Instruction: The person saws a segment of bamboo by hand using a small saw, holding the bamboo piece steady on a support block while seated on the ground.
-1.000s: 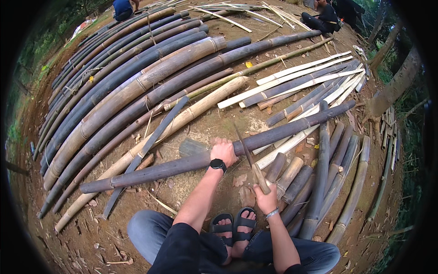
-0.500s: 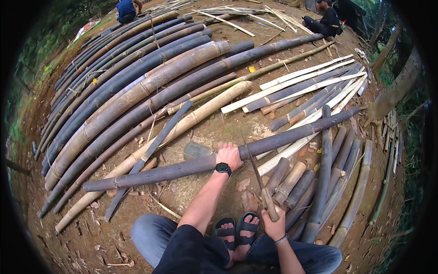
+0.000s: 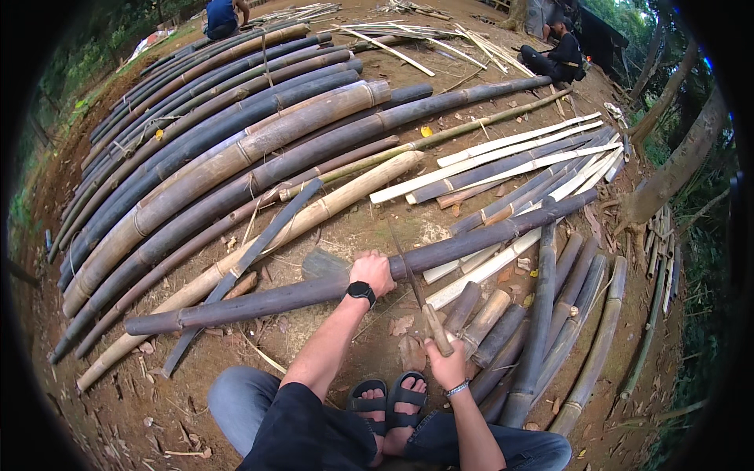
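A long dark bamboo pole (image 3: 267,301) lies slantwise in front of me, its right part resting over other bamboo pieces. My left hand (image 3: 373,272) is closed over the pole's top near its middle. Just right of that hand, the narrow blade of a hand saw (image 3: 414,286) crosses the pole. My right hand (image 3: 446,362) is wrapped round the saw's wooden handle, on my side of the pole. The blade's tip extends beyond the pole's far side. Whether the blade has cut into the bamboo I cannot tell.
Many long bamboo poles (image 3: 259,145) lie side by side at left. Pale split strips (image 3: 479,161) lie at upper right, short bamboo lengths (image 3: 503,334) close by at right. One person (image 3: 559,55) sits far right, another (image 3: 221,17) far left. Trees (image 3: 679,169) border the right.
The right hand and saw have moved forward, away from me, across the pole. My left hand keeps its hold on the pole. The whole view has shifted slightly.
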`<state>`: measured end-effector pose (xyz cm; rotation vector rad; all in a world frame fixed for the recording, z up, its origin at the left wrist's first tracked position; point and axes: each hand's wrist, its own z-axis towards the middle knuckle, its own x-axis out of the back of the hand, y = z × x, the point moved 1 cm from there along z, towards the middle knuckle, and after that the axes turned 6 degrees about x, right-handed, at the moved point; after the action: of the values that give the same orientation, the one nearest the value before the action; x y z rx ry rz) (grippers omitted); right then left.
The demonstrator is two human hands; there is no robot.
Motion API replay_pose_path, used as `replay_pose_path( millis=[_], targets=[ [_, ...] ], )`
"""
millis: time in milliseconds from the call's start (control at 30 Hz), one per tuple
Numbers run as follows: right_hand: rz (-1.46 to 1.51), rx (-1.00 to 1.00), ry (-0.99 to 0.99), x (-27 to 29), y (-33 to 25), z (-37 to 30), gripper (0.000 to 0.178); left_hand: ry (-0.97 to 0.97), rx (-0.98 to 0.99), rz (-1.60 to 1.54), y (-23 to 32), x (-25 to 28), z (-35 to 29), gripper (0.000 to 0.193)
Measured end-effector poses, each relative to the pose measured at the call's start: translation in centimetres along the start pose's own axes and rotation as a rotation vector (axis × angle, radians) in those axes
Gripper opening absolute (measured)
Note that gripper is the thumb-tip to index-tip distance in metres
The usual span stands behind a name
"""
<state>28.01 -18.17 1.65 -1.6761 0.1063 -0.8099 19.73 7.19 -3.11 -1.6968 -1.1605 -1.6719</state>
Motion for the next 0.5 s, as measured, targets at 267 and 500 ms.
replay_pose_path(
  millis=[267, 500],
  targets=[
    [0.019, 0.051, 0.028, 0.6, -2.1, 0.0, 0.018, -0.021, 0.027, -0.034, 0.3, 0.3, -0.4, 0.055],
    [0.107, -0.037, 0.012, 1.6, -3.3, -2.4, 0.017, 0.088, 0.001, 0.005, 0.8, -1.5, -0.2, 0.06]
  ],
)
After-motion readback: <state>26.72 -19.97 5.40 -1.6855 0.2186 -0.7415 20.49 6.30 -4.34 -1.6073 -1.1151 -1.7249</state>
